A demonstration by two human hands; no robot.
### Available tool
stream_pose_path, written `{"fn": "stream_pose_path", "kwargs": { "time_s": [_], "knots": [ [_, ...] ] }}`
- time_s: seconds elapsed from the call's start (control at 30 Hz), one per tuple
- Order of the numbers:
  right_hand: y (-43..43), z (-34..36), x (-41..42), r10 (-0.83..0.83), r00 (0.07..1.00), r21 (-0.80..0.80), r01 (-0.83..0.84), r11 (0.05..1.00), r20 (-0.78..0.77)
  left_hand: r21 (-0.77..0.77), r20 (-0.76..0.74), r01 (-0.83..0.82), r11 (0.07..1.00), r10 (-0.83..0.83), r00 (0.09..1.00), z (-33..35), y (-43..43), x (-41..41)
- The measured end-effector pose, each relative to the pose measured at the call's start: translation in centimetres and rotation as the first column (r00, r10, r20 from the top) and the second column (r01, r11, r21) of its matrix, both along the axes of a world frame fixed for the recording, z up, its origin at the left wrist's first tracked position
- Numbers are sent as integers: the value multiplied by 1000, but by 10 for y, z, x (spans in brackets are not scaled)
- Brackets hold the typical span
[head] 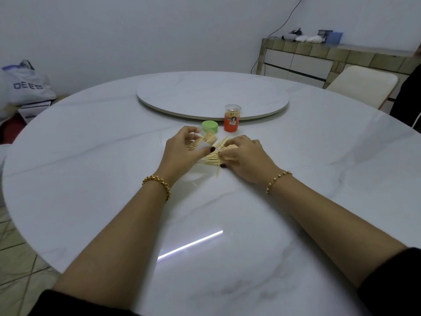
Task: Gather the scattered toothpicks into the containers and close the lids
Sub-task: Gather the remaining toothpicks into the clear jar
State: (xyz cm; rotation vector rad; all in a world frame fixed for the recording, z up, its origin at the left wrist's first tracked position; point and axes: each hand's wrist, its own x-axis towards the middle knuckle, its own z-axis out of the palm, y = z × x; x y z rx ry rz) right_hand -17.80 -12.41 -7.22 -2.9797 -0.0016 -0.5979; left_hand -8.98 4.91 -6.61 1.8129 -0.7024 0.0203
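**Hands close on toothpick pile at marble table**

Left hand (pixel 182 149) grips a clear plastic container (pixel 201 134), tipped over, w/ sticks in it slanting near-left to far-right. Right hand (pixel 247 156), just beside, curls its fingers round a bunch of pale wooden toothpicks (pixel 211 157). The pile lies btwn & under both hands, mostly running left-right, a few fanned toward the far side. Green round lid (pixel 210 127) sits just behind. Orange cylindrical container (pixel 232 119) stands upright, clear cap on, by white marble turntable (pixel 213 96) on round white marble table (pixel 91 156).
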Motion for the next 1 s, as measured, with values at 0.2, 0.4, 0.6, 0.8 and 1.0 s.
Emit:
{"fn": "stream_pose_path", "kwargs": {
  "time_s": [0.2, 0.4, 0.6, 0.8, 1.0],
  "knots": [
    [-1, -8, 13, 25, 991, 15, -27, 1000, 128, -11, -3, -27, 1000, 27, 1000, -2, 1, 4],
    [-3, -17, 17, 2, 968, 92, -25, 995, 250, 4, -9, -27, 1000, 27, 1000, -3, 1, 5],
    [-7, -9, 10, -126, 937, 387, -10, 922, 325, 20, -12, -31, 999, 32, 999, -5, 0, 7],
    [-12, 2, 5, -222, 923, 636, -30, 771, 313, 60, -11, 8, 998, -7, 1000, -7, -5, 3],
    [-2, 23, 2, -217, 896, 822, -229, 521, 388, 108, 60, 50, 993, -57, 997, -8, -12, -3]
  ]
}}
